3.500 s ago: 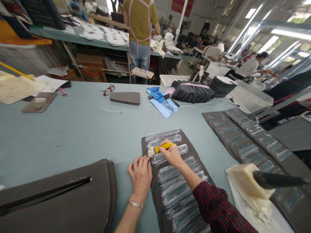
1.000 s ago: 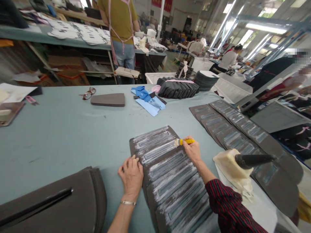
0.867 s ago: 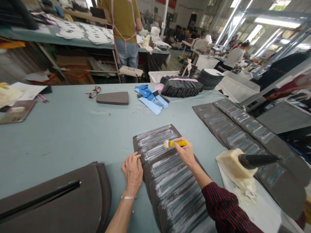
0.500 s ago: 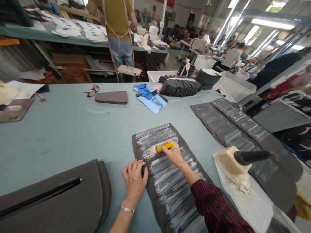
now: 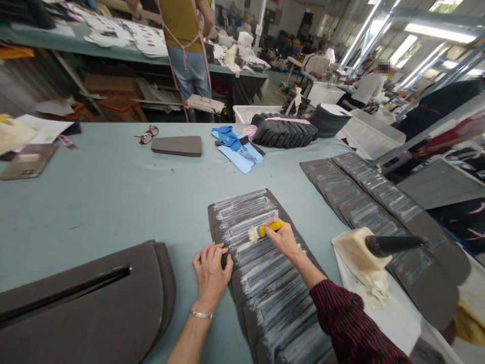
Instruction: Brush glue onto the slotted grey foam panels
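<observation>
My right hand (image 5: 282, 240) grips a yellow-handled paintbrush (image 5: 272, 228), its pale bristles touching the top of overlapping dark grey panels (image 5: 280, 268). Whitish wet streaks cover the panels around several rectangular slots. At their left edge, my left hand (image 5: 212, 270) has its fingers curled over a small black object (image 5: 224, 260), mostly hidden, whose kind I cannot make out. To the right stands a cream-crusted container (image 5: 352, 250) with a thick black handle (image 5: 394, 245) sticking out, on a white sheet (image 5: 394, 323).
Another stack of grey panels with a long slot (image 5: 94, 308) lies at the left front. Streaked panels (image 5: 352, 197) overlap at the right. Glasses (image 5: 147, 134), a grey folded piece (image 5: 177, 146), blue cloth (image 5: 237, 149) and a phone (image 5: 29, 162) lie farther back. A person in an apron (image 5: 185, 45) stands beyond.
The brush in my right hand has moved to the right across the top panel. My left hand stays at the panel's edge. The view has shifted slightly.
</observation>
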The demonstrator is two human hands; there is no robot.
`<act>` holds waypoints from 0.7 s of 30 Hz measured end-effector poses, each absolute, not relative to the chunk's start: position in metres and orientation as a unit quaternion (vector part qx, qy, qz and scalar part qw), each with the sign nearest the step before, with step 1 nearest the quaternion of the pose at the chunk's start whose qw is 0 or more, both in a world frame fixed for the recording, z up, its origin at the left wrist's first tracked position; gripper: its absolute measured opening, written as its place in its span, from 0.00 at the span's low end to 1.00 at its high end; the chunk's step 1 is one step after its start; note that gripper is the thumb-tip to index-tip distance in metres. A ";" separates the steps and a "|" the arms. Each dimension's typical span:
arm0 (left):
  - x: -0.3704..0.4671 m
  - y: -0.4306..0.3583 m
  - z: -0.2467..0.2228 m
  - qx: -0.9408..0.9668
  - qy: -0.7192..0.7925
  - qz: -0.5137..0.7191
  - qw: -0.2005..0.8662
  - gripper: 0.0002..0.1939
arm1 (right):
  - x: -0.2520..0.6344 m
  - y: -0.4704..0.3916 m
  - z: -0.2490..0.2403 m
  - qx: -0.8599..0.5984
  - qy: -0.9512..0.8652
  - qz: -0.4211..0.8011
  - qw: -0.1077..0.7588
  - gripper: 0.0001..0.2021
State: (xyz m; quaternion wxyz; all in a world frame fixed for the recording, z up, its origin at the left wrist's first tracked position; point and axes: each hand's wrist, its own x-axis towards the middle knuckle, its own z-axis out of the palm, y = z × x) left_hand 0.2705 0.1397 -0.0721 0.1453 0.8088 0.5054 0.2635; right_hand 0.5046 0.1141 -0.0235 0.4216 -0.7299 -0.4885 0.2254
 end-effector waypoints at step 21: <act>0.272 0.139 -0.078 0.823 0.488 0.270 0.109 0.07 | 0.481 0.103 -0.012 -0.693 -0.429 0.365 0.450 0.07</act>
